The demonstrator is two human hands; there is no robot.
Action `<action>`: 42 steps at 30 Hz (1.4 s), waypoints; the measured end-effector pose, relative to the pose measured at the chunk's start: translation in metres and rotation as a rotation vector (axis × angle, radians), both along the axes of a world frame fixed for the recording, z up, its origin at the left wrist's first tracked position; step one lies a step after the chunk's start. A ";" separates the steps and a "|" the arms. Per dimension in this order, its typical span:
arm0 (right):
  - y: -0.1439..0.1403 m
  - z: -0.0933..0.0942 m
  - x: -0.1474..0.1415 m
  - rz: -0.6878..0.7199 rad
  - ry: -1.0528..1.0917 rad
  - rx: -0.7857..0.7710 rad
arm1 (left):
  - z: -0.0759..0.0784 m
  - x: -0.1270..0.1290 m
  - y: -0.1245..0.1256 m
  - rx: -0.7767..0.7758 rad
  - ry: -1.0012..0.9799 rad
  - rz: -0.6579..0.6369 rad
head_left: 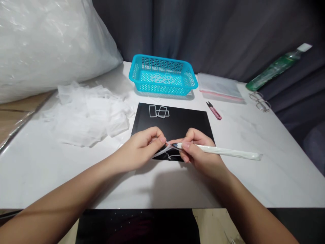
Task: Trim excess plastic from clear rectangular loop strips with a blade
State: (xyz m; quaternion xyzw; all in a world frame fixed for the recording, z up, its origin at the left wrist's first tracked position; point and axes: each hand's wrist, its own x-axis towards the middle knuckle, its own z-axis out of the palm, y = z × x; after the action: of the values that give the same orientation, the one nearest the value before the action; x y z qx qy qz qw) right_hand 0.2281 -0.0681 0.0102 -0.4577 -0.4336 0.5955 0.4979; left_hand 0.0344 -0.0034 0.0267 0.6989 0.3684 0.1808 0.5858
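Note:
My left hand point(144, 145) pinches a thin white frame-like strip point(165, 153) over the near edge of a black mat point(185, 123). My right hand point(196, 149) grips a long white-wrapped pen-like tool point(223, 151) whose dark tip touches the strip between my two hands. The tool's handle sticks out to the right over the white table point(266, 135). Three small white rectangular frames point(158, 111) lie at the far left of the mat.
A turquoise basket point(162, 74) holding several white frames stands behind the mat. A pile of white plastic scraps point(88, 113) lies left, a big bulging clear bag point(45, 44) behind it. Pink snips point(214, 111), a flat clear packet point(218, 86), glasses point(260, 101) and a green bottle point(276, 67) are right.

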 end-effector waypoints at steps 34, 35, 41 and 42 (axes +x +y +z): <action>-0.003 0.007 -0.006 -0.086 -0.276 0.105 | -0.006 -0.002 0.001 0.103 0.068 -0.041; -0.004 0.008 -0.006 -0.087 -0.299 0.105 | -0.006 -0.002 0.001 0.102 0.079 -0.048; -0.005 0.010 -0.007 -0.102 -0.351 0.111 | -0.004 0.000 0.001 0.106 0.122 -0.020; -0.005 0.010 -0.007 -0.107 -0.348 0.113 | -0.004 0.000 0.001 0.112 0.123 -0.016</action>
State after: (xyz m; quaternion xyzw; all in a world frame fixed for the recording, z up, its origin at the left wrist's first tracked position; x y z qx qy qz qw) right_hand 0.2212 -0.0727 0.0201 -0.5475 -0.5210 0.4548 0.4711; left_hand 0.0348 -0.0024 0.0224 0.7432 0.3874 0.1535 0.5234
